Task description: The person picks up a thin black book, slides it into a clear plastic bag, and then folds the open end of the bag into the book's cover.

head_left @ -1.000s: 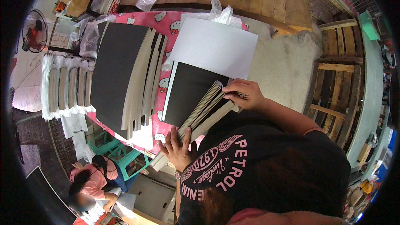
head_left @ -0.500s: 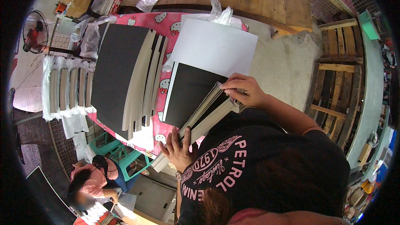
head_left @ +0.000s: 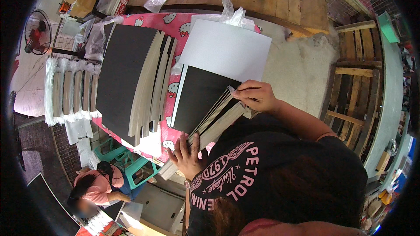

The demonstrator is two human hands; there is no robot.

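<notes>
Sheet stack [head_left: 222, 124] partly hidden by left hand [head_left: 187, 159]; sheet count unclear.

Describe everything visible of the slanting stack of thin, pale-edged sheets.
The stack of thin, pale-edged sheets looks like card or paper, with black showing between slightly parted bundles. Its edges slant up rightward before the black shirt. The bare left hand touches its lower part; the bare right hand pinches its upper end.

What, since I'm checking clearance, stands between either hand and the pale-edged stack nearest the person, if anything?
Nothing visible: the left hand touches the pale-edged stack near its lower end, the right hand its upper end.
</notes>
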